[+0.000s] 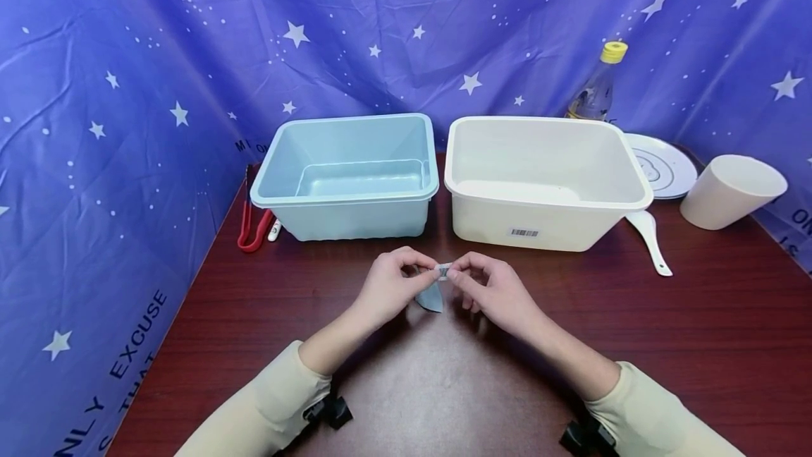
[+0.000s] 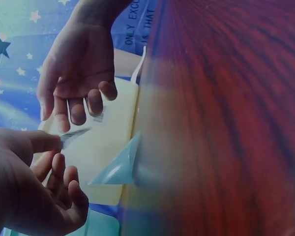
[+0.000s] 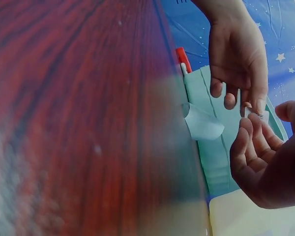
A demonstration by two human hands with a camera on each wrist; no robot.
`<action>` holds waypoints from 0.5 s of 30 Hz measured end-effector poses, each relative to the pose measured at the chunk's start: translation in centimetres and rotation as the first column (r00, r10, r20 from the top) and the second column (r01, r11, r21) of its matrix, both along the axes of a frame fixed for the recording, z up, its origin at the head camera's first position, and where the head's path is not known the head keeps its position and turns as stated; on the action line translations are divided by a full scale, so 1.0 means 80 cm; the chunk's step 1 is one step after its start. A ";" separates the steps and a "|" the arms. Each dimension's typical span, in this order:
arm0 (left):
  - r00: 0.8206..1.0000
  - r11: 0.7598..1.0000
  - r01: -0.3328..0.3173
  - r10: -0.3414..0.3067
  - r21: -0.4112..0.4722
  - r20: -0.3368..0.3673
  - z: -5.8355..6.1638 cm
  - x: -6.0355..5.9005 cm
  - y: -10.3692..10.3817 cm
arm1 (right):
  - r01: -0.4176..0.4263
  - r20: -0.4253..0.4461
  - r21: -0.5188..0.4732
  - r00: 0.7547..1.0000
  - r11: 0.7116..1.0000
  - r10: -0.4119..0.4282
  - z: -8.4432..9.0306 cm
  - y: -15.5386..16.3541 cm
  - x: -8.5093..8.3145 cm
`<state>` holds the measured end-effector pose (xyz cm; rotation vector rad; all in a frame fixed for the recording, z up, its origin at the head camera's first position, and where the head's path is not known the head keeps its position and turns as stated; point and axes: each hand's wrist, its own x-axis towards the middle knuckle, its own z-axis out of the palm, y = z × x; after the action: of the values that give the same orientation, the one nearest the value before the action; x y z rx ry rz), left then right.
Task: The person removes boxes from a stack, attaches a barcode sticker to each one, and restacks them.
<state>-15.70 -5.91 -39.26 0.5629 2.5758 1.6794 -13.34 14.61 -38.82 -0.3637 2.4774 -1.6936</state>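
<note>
While both hands (image 1: 444, 281) pinch it between them, the barcode sticker (image 1: 443, 271) apparently dangles a backing strip (image 1: 431, 297).

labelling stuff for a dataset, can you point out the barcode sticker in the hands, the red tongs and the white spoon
barcode sticker (image 1: 443, 271), head view, on its printed middle between both hands.
red tongs (image 1: 252, 237), head view, on the looped near end.
white spoon (image 1: 642, 222), head view, on the bowl.

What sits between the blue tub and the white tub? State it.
Nothing: in the head view only a bare strip of table separates the blue tub from the white tub.
</note>
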 end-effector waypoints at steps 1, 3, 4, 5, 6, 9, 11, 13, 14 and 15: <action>0.999 0.999 -0.024 0.023 0.026 0.034 -0.001 -0.001 -0.001 | 0.022 -0.010 0.017 1.000 1.000 -0.022 0.001 0.000 0.000; 0.993 0.994 -0.069 0.061 0.080 0.106 -0.002 -0.004 -0.003 | 0.083 -0.038 0.060 0.996 0.995 -0.081 0.001 0.001 -0.001; 0.988 0.990 -0.089 0.074 0.106 0.137 -0.002 -0.005 -0.004 | 0.114 -0.045 0.073 0.993 0.991 -0.111 0.001 0.001 -0.002; 0.983 0.986 -0.103 0.081 0.132 0.165 -0.003 -0.006 -0.004 | 0.141 -0.056 0.087 0.989 0.986 -0.137 0.001 0.002 -0.002; 0.978 0.980 -0.114 0.081 0.162 0.194 -0.003 -0.006 -0.005 | 0.160 -0.066 0.095 0.986 0.983 -0.154 0.001 0.002 -0.003; 0.965 0.968 -0.129 0.072 0.217 0.253 -0.001 -0.007 -0.005 | 0.182 -0.072 0.101 0.982 0.978 -0.175 0.001 0.003 -0.004; 0.962 0.965 -0.126 0.062 0.230 0.267 0.000 -0.007 -0.004 | 0.170 -0.061 0.090 0.984 0.981 -0.165 0.001 0.003 -0.005; 0.960 0.965 -0.126 0.060 0.229 0.273 0.002 -0.006 -0.003 | 0.159 -0.055 0.073 0.986 0.985 -0.155 0.001 0.002 -0.005; 0.960 0.965 -0.126 0.060 0.230 0.274 0.002 -0.005 -0.003 | 0.159 -0.059 0.068 0.986 0.985 -0.155 0.001 0.001 -0.005; 0.960 0.965 -0.129 0.063 0.230 0.273 0.003 -0.005 -0.003 | 0.161 -0.062 0.060 0.986 0.985 -0.158 0.001 0.000 -0.005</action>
<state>-16.11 -6.14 -39.03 0.1992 2.2594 1.9694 -13.74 14.65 -38.73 -0.2145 2.6604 -1.6765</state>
